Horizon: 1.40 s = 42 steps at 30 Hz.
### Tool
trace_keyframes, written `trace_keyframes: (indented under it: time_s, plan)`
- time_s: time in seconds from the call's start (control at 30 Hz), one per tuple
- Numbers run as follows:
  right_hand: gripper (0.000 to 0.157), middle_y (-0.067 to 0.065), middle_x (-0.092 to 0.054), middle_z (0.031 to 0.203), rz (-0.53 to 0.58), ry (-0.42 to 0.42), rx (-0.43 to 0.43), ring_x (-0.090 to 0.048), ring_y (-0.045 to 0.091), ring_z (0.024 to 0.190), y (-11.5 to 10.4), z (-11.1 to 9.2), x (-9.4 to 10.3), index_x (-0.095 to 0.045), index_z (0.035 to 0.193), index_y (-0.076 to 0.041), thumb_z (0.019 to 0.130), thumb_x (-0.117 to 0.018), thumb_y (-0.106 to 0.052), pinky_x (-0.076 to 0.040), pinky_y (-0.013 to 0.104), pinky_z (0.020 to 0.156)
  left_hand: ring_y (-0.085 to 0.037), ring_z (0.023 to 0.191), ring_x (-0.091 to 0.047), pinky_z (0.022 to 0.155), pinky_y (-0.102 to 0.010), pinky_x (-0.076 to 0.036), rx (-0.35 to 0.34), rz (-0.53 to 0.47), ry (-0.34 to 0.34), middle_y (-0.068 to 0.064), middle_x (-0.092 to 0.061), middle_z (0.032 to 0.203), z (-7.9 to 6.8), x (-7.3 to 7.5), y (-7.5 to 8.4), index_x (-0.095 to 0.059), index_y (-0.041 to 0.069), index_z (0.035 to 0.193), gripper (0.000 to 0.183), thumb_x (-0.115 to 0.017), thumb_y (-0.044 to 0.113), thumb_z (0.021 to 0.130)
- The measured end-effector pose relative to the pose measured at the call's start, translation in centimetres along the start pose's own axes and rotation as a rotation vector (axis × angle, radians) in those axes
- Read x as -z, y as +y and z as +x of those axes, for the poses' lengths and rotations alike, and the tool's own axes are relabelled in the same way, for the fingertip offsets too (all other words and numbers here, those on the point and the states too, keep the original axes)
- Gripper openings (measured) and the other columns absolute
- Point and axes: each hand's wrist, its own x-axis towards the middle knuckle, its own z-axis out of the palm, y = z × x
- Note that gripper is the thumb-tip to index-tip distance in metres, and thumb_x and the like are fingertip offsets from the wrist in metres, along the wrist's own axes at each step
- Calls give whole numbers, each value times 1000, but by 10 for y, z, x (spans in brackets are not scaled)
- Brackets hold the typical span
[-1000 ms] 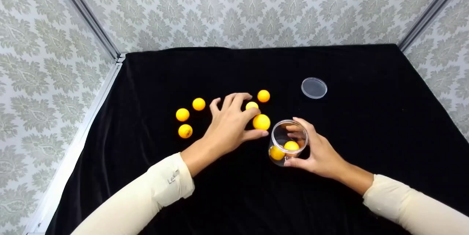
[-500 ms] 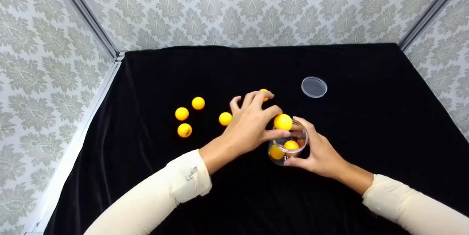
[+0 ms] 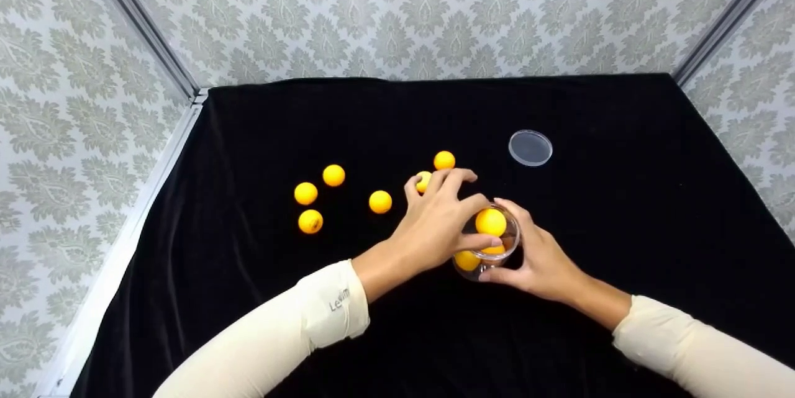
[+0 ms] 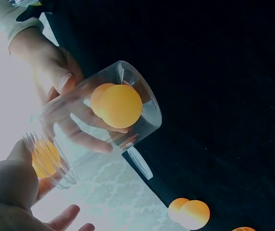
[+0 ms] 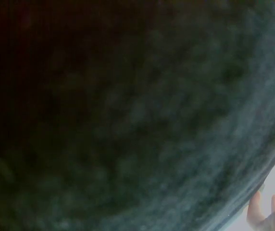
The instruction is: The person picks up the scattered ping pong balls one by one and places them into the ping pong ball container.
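Note:
My right hand (image 3: 540, 258) grips a clear plastic jar (image 3: 517, 233) round its side, the jar's mouth tipped toward my left hand (image 3: 435, 224). Between my left thumb and index finger, an orange ping-pong ball (image 3: 490, 222) sits within the jar's mouth; the left wrist view shows this ball (image 4: 46, 159) behind the threaded neck. Two more ping-pong balls (image 4: 122, 107) lie at the jar's bottom. Past my other left fingers, one ball (image 3: 424, 182) is partly covered, with another ball (image 3: 444, 160) just behind it. Mostly dark blur fills the right wrist view.
A round clear lid (image 3: 530, 148) lies on the black cloth (image 3: 596, 187) behind the jar. One loose ball (image 3: 380, 202) rests left of my left hand, and a cluster of three balls (image 3: 305, 194) farther left. Patterned wall panels (image 3: 422, 13) stand behind the table.
My left hand has carried a ping-pong ball rightward from among the loose balls, over the rim and down into the jar's mouth. My right hand and the jar have stayed in place.

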Motion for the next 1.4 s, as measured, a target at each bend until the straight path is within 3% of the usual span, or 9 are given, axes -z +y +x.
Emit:
trace_keyframes:
  time_s: [0.43,0.67,1.0,1.4]
  plan:
    - [115,4,-58,144,18,29,29,-64,20,122,0,0,-2,-26,159,-18,70,-93,-43,-53,41,101,-25,136,-43,107,-63,-30,0,-5,12,-3,-50,146,-1,-1,0,-70,29,113,49,-69,67,83]
    - [112,8,-61,142,117,24,47,-65,25,124,-1,1,-3,-27,157,-6,72,-93,-37,-54,34,99,-25,137,-43,107,-65,-29,1,-27,26,-3,-51,145,-2,-2,-1,-71,29,109,44,-70,66,84]
    - [115,2,-62,141,46,53,38,-64,23,124,0,1,-4,-27,159,-19,69,-94,-44,-42,18,108,-26,137,-44,107,-66,-30,-5,-12,22,-4,-51,146,-4,0,0,-70,29,109,43,-69,65,85]
    - [114,-1,-62,142,61,42,32,-66,22,122,1,0,-4,-27,159,-18,70,-93,-43,-48,26,105,-25,136,-44,107,-64,-30,-16,-5,54,-3,-52,145,-3,3,-2,-69,28,108,42,-70,64,85]
